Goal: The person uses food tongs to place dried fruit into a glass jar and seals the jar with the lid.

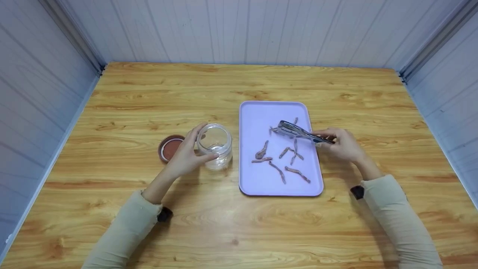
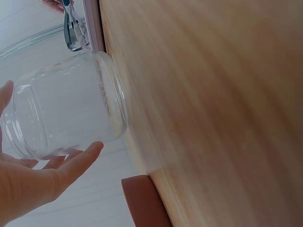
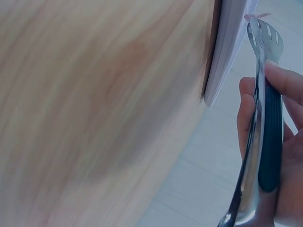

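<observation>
My left hand (image 1: pixel 188 157) holds a clear jar (image 1: pixel 220 162) by its side, the thumb across the near wall and the fingers round the far left. The jar stands upright, its mouth uncovered. My right hand (image 1: pixel 341 144) grips metal tongs (image 1: pixel 295 130) with dark handle grips (image 3: pixel 271 142). The tongs' slotted heads hang over the upper part of a lilac tray (image 1: pixel 257 112), with a thin brown dried strip (image 1: pixel 274 129) at their tips. Several more wrinkled brown strips (image 1: pixel 297 173) lie scattered on the tray.
A reddish-brown lid (image 1: pixel 171 148) lies on the wooden table (image 1: pixel 224 224) to the left of the jar, behind my left hand. Pale panel walls (image 1: pixel 231 30) enclose the table at the back and both sides.
</observation>
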### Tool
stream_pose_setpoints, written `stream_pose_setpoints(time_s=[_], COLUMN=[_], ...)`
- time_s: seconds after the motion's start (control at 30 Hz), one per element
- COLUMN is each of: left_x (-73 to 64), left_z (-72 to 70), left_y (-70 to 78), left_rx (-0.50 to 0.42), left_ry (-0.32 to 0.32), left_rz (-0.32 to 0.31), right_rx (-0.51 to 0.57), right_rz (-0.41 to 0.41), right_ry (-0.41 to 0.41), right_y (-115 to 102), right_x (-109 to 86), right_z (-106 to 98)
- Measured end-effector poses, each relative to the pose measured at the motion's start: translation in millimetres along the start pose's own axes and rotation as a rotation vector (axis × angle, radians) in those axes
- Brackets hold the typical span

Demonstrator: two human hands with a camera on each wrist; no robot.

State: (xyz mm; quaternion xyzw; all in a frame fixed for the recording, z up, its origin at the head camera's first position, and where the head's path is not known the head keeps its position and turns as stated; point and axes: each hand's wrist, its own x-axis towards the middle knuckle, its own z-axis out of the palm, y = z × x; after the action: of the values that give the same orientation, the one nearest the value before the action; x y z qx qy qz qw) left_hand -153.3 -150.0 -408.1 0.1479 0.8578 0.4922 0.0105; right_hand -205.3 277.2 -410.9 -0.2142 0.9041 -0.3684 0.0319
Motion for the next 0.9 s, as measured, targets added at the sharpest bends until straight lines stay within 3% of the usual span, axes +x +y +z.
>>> stream_pose_setpoints(time_s=[0.3,0.43,0.63,0.77,0.9], left_x=[0.1,-2.5,-9.9,-10.7,-10.5], left_z=[-0.2,-2.6,-7.9,-8.0,-7.9], left_y=[0.1,11.8,41.0,44.4,43.1], left_rx=[-0.006,-0.021,-0.026,-0.014,-0.016], left_ry=[-0.009,-0.016,-0.018,-0.016,-0.013], left_rz=[-0.005,-0.004,-0.003,-0.013,-0.017], right_rx=[-0.011,-0.021,0.012,0.01,-0.002], right_rz=[-0.006,-0.032,-0.056,-0.034,-0.056], right_ry=[0.02,0.041,0.025,0.001,-0.011], right_y=[1,-1,-27,-46,-47], right_x=[-2.9,-3.0,-6.7,-10.1,-10.7], right_z=[-3,-5,-13,-19,-24])
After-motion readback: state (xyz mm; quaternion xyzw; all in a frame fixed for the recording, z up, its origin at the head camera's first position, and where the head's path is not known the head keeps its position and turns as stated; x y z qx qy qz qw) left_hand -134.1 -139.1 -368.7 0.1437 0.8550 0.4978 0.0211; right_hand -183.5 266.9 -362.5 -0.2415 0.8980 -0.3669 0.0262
